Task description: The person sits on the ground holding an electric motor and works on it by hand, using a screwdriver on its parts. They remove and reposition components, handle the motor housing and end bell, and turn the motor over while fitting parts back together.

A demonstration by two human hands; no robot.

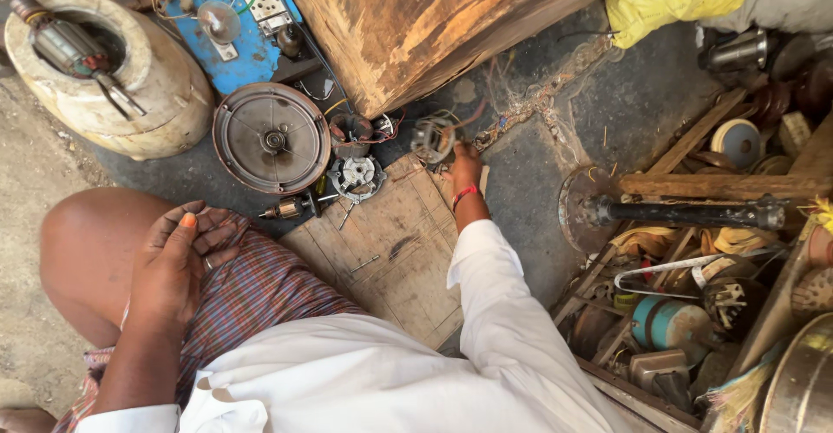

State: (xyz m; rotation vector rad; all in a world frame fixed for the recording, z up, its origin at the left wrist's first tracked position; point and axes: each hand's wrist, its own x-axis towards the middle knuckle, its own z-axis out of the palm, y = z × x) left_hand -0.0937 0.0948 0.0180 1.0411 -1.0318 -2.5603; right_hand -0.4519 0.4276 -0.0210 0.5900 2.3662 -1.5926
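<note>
On the far edge of the worn wooden board [395, 251] lying on the floor, the person's right hand [465, 170] is stretched out, its fingers closed around a small round motor part [432, 139] with copper windings and loose wires trailing off it. That part sits just past the board's far edge, close under the slanted wooden plank [408, 25]. A red band circles the right wrist, and the white sleeve [495, 311] runs back along the board's right edge. Near the board's far left corner lie a small metal end plate [357, 177] and a dark cup-shaped housing [350, 133], with a round ribbed cover [272, 138] just left of them. The left hand [178, 259] rests on the checked cloth [252, 294] over the knee, fingers loosely curled, holding nothing. A crate of scrap parts [694, 311] stands off to the right.
</note>
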